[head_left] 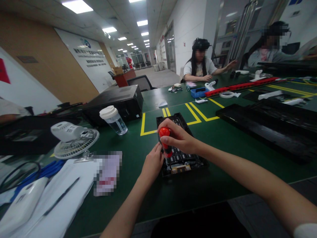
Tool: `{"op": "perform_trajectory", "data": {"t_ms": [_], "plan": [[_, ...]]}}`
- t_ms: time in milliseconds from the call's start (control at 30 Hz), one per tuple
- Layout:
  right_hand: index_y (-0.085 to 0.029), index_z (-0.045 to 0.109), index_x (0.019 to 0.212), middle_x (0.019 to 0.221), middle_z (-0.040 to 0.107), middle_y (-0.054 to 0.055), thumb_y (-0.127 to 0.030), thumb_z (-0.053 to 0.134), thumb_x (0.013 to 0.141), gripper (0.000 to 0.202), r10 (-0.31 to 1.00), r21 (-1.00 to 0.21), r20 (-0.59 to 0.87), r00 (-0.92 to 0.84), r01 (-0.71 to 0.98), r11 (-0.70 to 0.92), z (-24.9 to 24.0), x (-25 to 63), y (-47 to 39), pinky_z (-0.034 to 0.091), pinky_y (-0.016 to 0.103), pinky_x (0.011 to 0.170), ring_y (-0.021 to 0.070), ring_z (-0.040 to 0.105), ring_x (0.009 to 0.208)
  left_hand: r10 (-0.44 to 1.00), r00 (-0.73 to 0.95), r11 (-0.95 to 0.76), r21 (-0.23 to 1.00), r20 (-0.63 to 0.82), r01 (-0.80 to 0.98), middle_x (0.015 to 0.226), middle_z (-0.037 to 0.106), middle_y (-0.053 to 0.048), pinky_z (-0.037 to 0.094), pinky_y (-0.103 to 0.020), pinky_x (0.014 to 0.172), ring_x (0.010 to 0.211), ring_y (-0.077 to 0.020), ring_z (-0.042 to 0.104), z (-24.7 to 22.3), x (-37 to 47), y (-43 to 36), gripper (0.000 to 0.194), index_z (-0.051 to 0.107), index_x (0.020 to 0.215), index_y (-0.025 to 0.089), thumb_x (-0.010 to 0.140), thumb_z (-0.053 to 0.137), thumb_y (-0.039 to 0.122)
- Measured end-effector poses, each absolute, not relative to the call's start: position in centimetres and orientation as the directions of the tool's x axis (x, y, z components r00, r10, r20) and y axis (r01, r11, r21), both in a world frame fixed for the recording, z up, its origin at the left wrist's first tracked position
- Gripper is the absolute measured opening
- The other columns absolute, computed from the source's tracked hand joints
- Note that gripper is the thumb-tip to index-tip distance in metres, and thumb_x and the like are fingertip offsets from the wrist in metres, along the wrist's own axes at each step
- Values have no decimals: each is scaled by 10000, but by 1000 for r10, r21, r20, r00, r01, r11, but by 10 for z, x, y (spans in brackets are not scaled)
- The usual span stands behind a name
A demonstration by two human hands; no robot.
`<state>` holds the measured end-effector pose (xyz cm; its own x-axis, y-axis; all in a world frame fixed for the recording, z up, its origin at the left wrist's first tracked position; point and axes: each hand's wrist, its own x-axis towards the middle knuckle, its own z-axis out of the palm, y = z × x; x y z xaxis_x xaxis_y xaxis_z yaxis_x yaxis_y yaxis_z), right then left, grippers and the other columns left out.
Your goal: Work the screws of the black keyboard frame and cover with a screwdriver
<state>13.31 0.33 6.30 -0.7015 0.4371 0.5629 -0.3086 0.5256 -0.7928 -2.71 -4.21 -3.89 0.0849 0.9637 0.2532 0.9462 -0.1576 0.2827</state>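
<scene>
Grips a red-and-black screwdriver [164,133] in the right hand [182,138], fingers and thumb closed round the handle, at the centre of the frame. Rests the left hand [153,162], fingertips drawn together, by the left edge of a black case [179,157], just below centre and close to the handle's lower end; cannot tell whether pinching anything there.

Could slip sideways and scratch the small board [180,168] at the case's near end, from a tilted shaft or uneven pressure. Might also jab the left fingertips, from holding them so near. Could skid or twist the case on the smooth green table [135,145], for want of a firm brace.

Points the screwdriver down towards the case's near end, almost upright, butt up and tipped slightly to the left. Cannot make out exactly where to place the tip's contact. Lays the case lengthwise from lower right to upper left, mostly away from the body.
</scene>
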Motion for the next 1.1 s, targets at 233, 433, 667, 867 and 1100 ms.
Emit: {"op": "perform_trajectory", "data": {"t_ms": [233, 433, 667, 867, 1100], "plan": [[-180, 400, 907, 715, 471, -45, -358, 539, 863, 230, 447, -784, 565, -693, -282, 554, 64, 132, 2, 408, 188, 537, 57, 497, 592, 962, 92, -169, 298, 257, 939, 1078, 623, -106, 482, -309, 885, 1025, -212, 606, -38, -28, -43, 291, 552, 1133, 145, 858, 458, 156], [-178, 402, 886, 697, 455, -48, -359, 559, 849, 242, 455, -749, 590, -667, -241, 618, 66, 131, 2, 368, 195, 546, 59, 459, 597, 958, 99, -183, 310, 268, 933, 1106, 612, -117, 486, -323, 885, 1033, -223, 604, -40, -29, -42, 317, 534, 1163, 143, 856, 457, 148], [-173, 405, 857, 724, 411, -46, -385, 592, 821, 286, 453, -694, 625, -635, -187, 695, 67, 131, 3, 330, 203, 556, 59, 404, 612, 957, 100, -187, 313, 273, 931, 1093, 617, -110, 490, -323, 876, 1013, -216, 611, -41, -29, -42, 296, 544, 1143, 146, 862, 452, 159], [-181, 389, 823, 707, 382, -51, -422, 596, 806, 318, 465, -674, 640, -612, -156, 722, 68, 129, 4, 327, 212, 578, 69, 373, 628, 960, 111, -194, 323, 258, 926, 1095, 611, -115, 489, -334, 864, 1000, -215, 608, -38, -28, -43, 300, 526, 1152, 138, 867, 435, 152], [-186, 387, 801, 697, 386, -48, -422, 623, 785, 334, 460, -647, 666, -587, -148, 748, 69, 128, 4, 326, 222, 589, 80, 369, 635, 965, 99, -174, 316, 242, 933, 1072, 616, -106, 497, -327, 832, 935, -205, 624, -33, -25, -45, 274, 536, 1118, 143, 866, 429, 149]]}}
